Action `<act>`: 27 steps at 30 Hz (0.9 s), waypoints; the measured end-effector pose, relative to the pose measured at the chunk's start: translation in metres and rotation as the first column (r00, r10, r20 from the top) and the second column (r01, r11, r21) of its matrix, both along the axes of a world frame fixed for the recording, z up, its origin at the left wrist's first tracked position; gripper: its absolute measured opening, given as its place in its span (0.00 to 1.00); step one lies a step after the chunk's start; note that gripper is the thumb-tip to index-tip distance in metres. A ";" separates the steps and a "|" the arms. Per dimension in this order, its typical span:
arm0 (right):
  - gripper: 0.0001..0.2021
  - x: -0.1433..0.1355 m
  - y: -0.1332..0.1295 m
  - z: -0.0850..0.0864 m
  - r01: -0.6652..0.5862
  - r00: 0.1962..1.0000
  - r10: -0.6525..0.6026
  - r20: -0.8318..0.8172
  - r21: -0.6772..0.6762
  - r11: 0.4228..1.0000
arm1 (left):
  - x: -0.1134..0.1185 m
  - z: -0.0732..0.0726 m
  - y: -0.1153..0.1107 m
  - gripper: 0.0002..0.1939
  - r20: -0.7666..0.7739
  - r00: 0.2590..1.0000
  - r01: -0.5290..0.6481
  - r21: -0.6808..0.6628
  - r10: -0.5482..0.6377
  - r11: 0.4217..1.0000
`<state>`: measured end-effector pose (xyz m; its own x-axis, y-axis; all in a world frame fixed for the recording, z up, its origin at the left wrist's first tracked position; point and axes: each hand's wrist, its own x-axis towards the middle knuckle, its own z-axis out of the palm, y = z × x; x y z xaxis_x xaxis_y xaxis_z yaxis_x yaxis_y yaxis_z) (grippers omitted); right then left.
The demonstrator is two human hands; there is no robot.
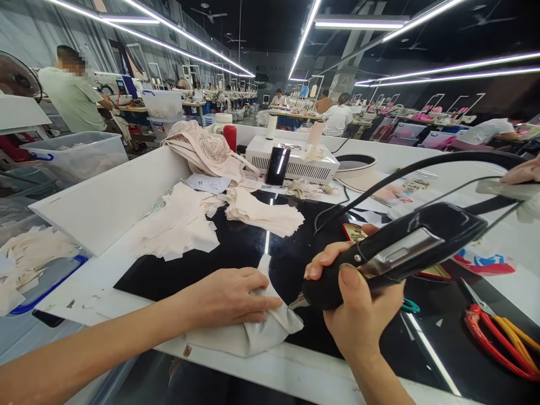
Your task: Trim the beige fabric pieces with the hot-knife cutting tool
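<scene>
My left hand lies on a pale beige fabric piece, its fingers stretched out and pressing the cloth onto the black work surface. My right hand is wrapped round a black corded hand power tool with a silver lever on its side. The tool's metal tip points left, close to the fabric's raised right corner; I cannot tell whether they touch. Beyond my hands lie a stack of cut beige pieces and a wider pile of beige cloth.
Scissors with red handles lie at the right. A phone leans against a white vented box at the back, beside folded lace cloth. The tool's black cable arches over the right side. A white panel bounds the left.
</scene>
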<state>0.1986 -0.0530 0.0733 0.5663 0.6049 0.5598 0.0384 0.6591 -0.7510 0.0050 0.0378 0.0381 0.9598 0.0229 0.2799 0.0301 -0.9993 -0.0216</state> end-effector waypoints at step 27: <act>0.25 -0.003 0.011 0.007 0.013 0.999 -0.011 -0.042 0.037 0.999 | 0.003 -0.008 -0.022 0.23 0.008 0.992 -0.128 0.068 0.128 0.989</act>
